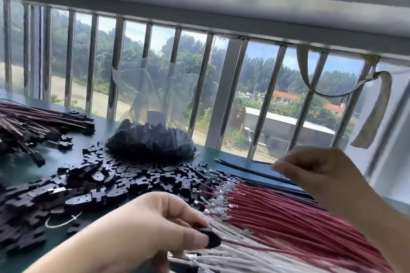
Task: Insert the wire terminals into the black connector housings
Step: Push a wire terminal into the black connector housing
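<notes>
Left hand [142, 226], low centre: thumb and forefinger pinch one black housing [209, 239], small, dark, rounded at one end; held just above the white wires [233, 255], w/ what looks like a thin wire running out of it to the right. Right hand [315, 175], raised at right above the wire bundles: fingers curled loosely; blurred, so cannot tell if the fingertips pinch anything. Loose housings [106, 182]: big heap, flat black pieces w/ notched tabs, some rounded noses, spread across the green table [17, 170] from left edge to centre. Bag of housings [150, 142]: clear plastic, open top standing up, full of same black pieces, behind the heap near the window. Red wires [288, 213]: dense bundle lying right of the heap, silver terminals [219, 197] at the near-heap ends, touching the heap's right fringe. White wires: bundle alongside the red, nearer the camera, bottom centre. Black wires [250, 169]: thin bundle behind the red, by the table's far edge. Finished leads [33, 122]: dark reddish wires w/ black housings fitted, piled far left. Window bars [115, 66] close behind table's far edge. Bare table: strip between finished leads and heap; patch at lower left by a white loop of string [62, 221].
</notes>
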Available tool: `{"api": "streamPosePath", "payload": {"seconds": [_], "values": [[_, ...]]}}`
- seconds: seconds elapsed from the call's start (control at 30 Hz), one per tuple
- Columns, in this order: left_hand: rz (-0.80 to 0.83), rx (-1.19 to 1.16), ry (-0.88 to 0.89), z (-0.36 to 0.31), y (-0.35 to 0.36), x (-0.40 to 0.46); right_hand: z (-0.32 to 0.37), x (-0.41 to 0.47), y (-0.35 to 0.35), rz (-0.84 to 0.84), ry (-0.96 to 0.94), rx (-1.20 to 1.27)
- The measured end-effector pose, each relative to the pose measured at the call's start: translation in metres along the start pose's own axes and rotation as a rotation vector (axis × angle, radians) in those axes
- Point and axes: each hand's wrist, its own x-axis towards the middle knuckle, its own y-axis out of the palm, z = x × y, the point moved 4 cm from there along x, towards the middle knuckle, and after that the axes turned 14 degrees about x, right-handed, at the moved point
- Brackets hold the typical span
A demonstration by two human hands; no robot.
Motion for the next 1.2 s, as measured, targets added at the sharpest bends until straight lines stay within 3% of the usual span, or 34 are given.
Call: {"api": "streamPosePath", "payload": {"seconds": [0.1, 0.2, 0.5, 0.93, 1.2], "values": [[0.052, 0.008, 0.004, -0.001, 0.006, -0.006, 0.024, -0.038, 0.018, 0.249, 0.044, 0.029], [0.104, 0.021, 0.013, -0.003, 0.011, -0.011, 0.029, -0.061, 0.029, 0.324, 0.056, 0.011], [0.081, 0.080, 0.042, -0.001, 0.010, -0.011, 0.043, -0.076, 0.048, 0.191, 0.156, 0.074], [-0.013, 0.144, 0.140, -0.008, 0.008, -0.010, 0.041, -0.079, 0.054, 0.201, 0.194, 0.105], [-0.067, 0.140, 0.184, -0.021, 0.014, -0.014, 0.044, -0.080, 0.058, 0.161, 0.067, 0.127]]}}
